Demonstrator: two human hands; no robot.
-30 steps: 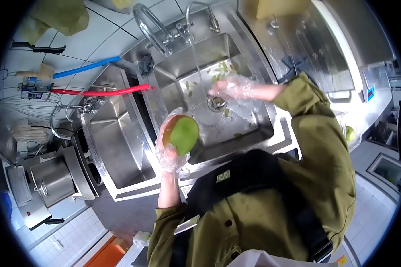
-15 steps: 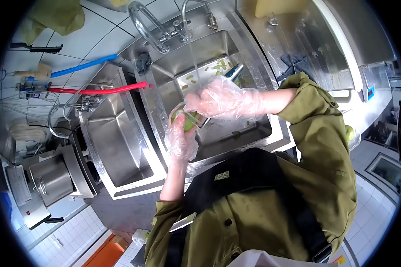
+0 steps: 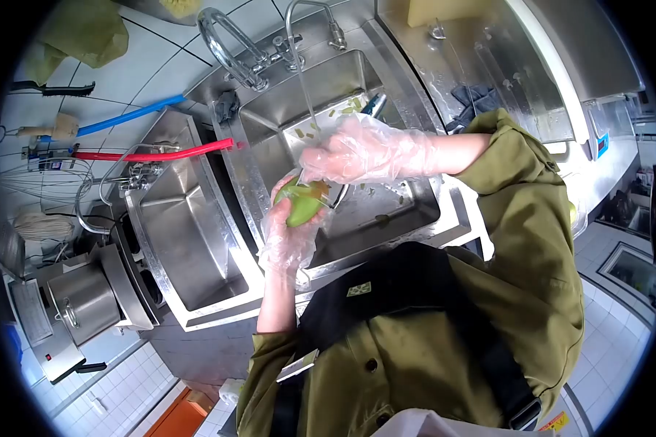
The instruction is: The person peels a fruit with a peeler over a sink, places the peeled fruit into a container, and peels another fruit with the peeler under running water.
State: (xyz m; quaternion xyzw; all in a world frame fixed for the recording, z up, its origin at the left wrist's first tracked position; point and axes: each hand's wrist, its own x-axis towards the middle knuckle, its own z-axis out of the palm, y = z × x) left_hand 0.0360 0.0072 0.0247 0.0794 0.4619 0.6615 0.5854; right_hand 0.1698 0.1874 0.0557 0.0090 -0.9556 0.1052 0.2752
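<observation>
My left hand (image 3: pixel 290 227), in a clear plastic glove, is wrapped round a green mango (image 3: pixel 302 211) over the front left of the sink (image 3: pixel 350 237). An orange-tinged patch shows near the mango's upper right. My right hand (image 3: pixel 361 151), gloved the same way, is closed on a peeler (image 3: pixel 340 197), whose metal frame shows beside the fruit. Most of its handle is hidden by the fist. Just beyond that hand appears a blue, pale-edged end (image 3: pixel 375 104). Green peelings (image 3: pixel 306 133) lie in the sink.
A curved faucet (image 3: pixel 233 44) and a thinner tap (image 3: pixel 291 36) stand at the sink's back. To the left are a second basin (image 3: pixel 193 240), a red hose (image 3: pixel 160 154) and a blue hose (image 3: pixel 131 114). A dark cloth (image 3: pixel 475 102) lies on the right counter.
The mango has turned in my left hand, so more of its green side shows. My right hand has shifted slightly up and left, still closed on the peeler.
</observation>
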